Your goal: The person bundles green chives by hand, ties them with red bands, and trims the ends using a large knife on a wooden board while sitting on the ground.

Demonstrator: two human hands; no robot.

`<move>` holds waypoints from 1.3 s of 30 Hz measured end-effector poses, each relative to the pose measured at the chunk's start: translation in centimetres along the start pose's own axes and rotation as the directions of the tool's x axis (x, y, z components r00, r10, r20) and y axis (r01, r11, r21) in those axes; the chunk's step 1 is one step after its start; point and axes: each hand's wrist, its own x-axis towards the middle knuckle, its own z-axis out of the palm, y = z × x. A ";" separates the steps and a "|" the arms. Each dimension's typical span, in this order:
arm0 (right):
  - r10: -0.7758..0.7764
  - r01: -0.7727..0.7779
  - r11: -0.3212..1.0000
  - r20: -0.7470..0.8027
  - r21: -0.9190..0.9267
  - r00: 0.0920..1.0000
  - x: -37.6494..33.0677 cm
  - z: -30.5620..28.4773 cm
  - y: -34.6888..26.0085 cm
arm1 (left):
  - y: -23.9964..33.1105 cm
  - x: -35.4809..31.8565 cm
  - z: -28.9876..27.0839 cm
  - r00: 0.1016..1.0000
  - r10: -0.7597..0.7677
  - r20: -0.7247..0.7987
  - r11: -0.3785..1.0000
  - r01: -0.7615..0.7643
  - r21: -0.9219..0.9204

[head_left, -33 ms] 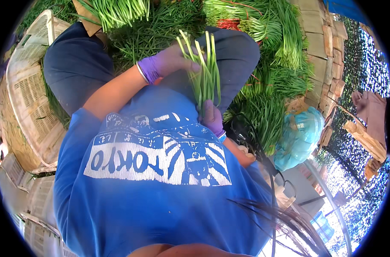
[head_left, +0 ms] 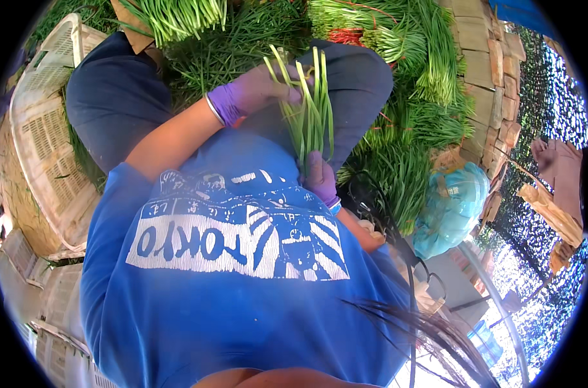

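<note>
My right hand (head_left: 320, 180), in a purple glove, is closed round the lower part of a small bunch of garlic chives (head_left: 314, 123). The pale cut ends point up and away from me, fanned apart. My left hand (head_left: 258, 92), gloved the same way, reaches across to the upper stalks. Its thumb lies against them and its fingers curl behind, partly hidden and a little blurred. The bunch is held over my lap, by my bent right leg (head_left: 355, 77).
Loose greens (head_left: 206, 68) cover the ground between my legs. Bundled chives (head_left: 429, 71), some with red ties, are heaped at right beside a brick edging (head_left: 471, 61). A blue plastic bag (head_left: 452, 207) sits nearer. White plastic crates (head_left: 51, 149) stand at left.
The fingers of my left hand have shifted very slightly at the upper stalks. My right hand and the bunch are nearly still.
</note>
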 end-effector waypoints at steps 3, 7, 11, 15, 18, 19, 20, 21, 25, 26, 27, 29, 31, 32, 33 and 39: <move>-0.046 0.042 0.994 -0.036 -0.103 0.998 0.3 -0.2 1.5 | 1.4 -0.1 -0.1 0.999 -0.032 -0.025 0.974 0.025 -0.225; -0.045 0.042 0.992 -0.023 -0.118 0.999 0.4 0.1 0.6 | 1.8 -0.3 -1.9 0.996 -0.053 -0.074 0.962 0.031 -0.271; -0.031 0.031 0.998 -0.009 -0.051 0.999 0.3 0.1 0.6 | 3.5 -0.3 -7.0 0.923 0.358 -0.144 0.874 -0.385 -0.296; -0.024 0.023 0.995 -0.009 -0.101 1.000 0.3 0.2 0.5 | 7.7 -3.9 -11.2 0.822 0.472 -0.320 0.880 -0.414 0.234; -0.013 0.012 0.998 -0.022 -0.067 1.000 0.4 0.3 0.3 | 8.3 -4.3 -3.9 0.892 0.443 -0.092 0.509 -0.166 0.845; -0.007 0.006 0.998 -0.021 -0.056 1.000 0.4 0.4 0.3 | 7.3 -3.8 -2.9 0.879 0.468 0.092 0.187 -0.201 0.962; -0.013 0.013 0.998 -0.015 -0.057 1.000 0.4 0.4 0.2 | 5.7 -3.3 -2.0 0.876 0.464 0.134 0.044 -0.174 0.984; -0.004 0.004 0.998 -0.002 -0.055 1.000 0.5 0.5 0.4 | 3.7 -2.6 -1.6 0.874 0.454 0.176 -0.101 -0.145 0.984; 0.030 -0.031 0.996 -0.015 -0.086 0.999 0.4 0.6 -0.3 | 0.9 -1.0 -1.8 0.946 0.258 0.197 -0.274 -0.124 0.954; 0.031 -0.033 0.995 -0.024 -0.093 0.999 0.4 0.3 0.0 | 1.0 -1.1 -1.7 0.897 0.353 0.268 -0.219 -0.199 0.955; -0.005 0.003 0.995 -0.021 -0.095 1.000 0.5 0.0 0.7 | 1.3 -1.2 -1.5 0.894 0.357 0.271 -0.213 -0.204 0.956; -0.043 0.040 0.996 -0.025 -0.083 0.999 0.6 -0.2 0.9 | 2.6 -1.4 -1.0 0.876 0.482 -0.027 -0.118 0.096 0.988; -0.014 0.014 1.000 0.021 0.021 1.000 0.3 -0.1 0.6 | 2.9 -1.0 -4.5 0.596 0.745 -0.299 0.279 0.128 0.952; -0.010 0.010 1.000 0.019 0.028 1.000 0.3 0.0 0.6 | 4.7 -1.5 -5.0 0.576 0.717 -0.392 0.459 0.033 0.888; 0.004 -0.004 1.000 -0.003 -0.009 1.000 0.2 0.0 0.5 | 5.2 -1.7 -6.8 0.623 0.733 -0.274 0.493 -0.208 0.845; 0.027 -0.026 0.999 0.033 -0.045 0.999 0.3 0.1 -0.4 | 8.5 -6.9 -5.8 0.984 -0.177 0.004 -0.253 -0.049 0.966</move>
